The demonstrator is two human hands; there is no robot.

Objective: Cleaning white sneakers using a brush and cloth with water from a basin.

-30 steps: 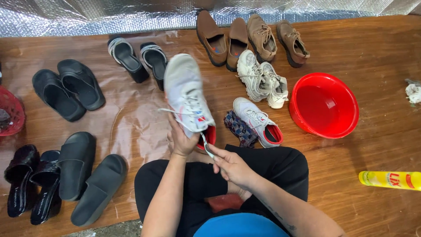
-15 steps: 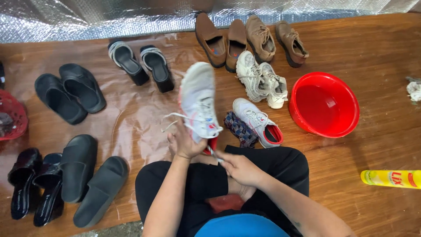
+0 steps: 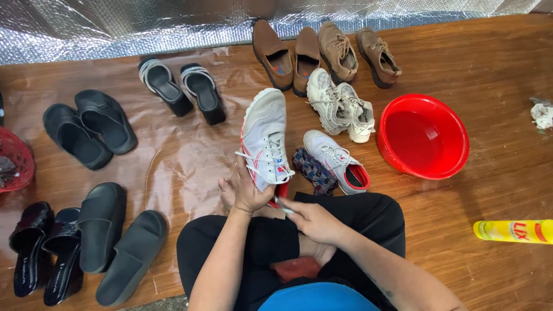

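At frame centre the left hand (image 3: 247, 193) grasps a white sneaker (image 3: 266, 138) by its heel, toe pointing up. The right hand (image 3: 311, 219) pinches a small tool at the heel. A yellow bottle (image 3: 510, 231) with a red label lies at lower right, beside a red basin (image 3: 423, 135).

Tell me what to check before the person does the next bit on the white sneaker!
1. Left hand grips the white sneaker at its heel end: ok.
2. Sneaker held toe away from the person, laces up: ok.
3. Right hand holds a small tool at the heel; what it is: cannot tell.
4. Matching sneaker lies close by, beside a patterned cloth: ok.
5. Red basin within reach on the right; whether it holds water: cannot tell.
6. Yellow bottle lies on its side; cap shut or not: cannot tell.
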